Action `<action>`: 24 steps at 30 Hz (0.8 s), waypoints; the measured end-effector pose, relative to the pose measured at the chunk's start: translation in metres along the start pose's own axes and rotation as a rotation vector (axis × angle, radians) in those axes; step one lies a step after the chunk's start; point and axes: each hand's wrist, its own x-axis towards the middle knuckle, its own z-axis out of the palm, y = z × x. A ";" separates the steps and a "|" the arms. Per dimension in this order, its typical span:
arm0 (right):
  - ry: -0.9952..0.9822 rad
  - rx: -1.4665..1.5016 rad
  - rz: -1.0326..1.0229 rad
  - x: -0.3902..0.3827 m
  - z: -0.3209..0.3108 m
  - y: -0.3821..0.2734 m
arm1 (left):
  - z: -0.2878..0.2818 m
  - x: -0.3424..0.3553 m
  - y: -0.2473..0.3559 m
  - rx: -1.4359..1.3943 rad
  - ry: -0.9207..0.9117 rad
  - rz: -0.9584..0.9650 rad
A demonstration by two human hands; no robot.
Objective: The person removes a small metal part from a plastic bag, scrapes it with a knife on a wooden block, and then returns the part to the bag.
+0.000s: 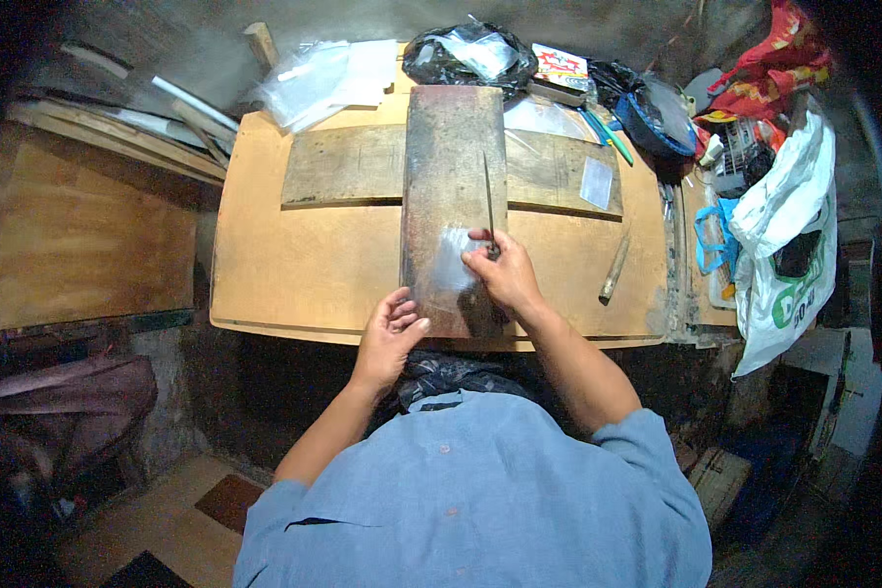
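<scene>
A long, worn wooden board [441, 157] lies lengthwise in front of me, its near end at the table's front edge. A small clear plastic piece [453, 267] rests on its near part. My right hand [505, 269] is closed around the lower end of a thin, dark, pointed blade [488, 191], which points away from me over the board. Its handle is mostly hidden by my fingers. Beside the board's near left edge, my left hand [392, 333] has its fingers loosely bent and its thumb apart, with nothing visible in it.
Under the long board, a second board [343, 167] lies crosswise on the table [294, 265], bearing a small clear sheet [596, 183]. A short stick [614, 267] lies right. Plastic sheets [323, 83], a black bag [470, 54] and a small box [561, 71] line the back. A white bag [789, 235] hangs right.
</scene>
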 end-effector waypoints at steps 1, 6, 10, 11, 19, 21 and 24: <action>0.032 -0.087 -0.028 0.014 -0.005 0.009 | -0.002 0.001 -0.003 -0.001 0.021 0.007; 0.309 -0.303 -0.106 0.059 -0.041 0.042 | -0.005 -0.008 -0.008 -0.003 0.083 0.020; 0.507 -0.399 -0.012 0.084 -0.090 0.053 | -0.001 -0.021 -0.002 0.006 0.145 0.010; 0.533 -0.409 -0.001 0.091 -0.101 0.054 | -0.003 -0.022 -0.006 0.017 0.155 0.027; 0.557 -0.513 0.173 0.151 -0.133 0.052 | 0.010 -0.028 -0.002 0.020 0.201 0.007; 0.526 -0.597 0.248 0.158 -0.132 0.047 | 0.012 -0.028 -0.003 0.026 0.206 0.003; 0.461 -0.713 0.274 0.160 -0.130 0.039 | 0.018 -0.030 -0.005 0.024 0.208 -0.011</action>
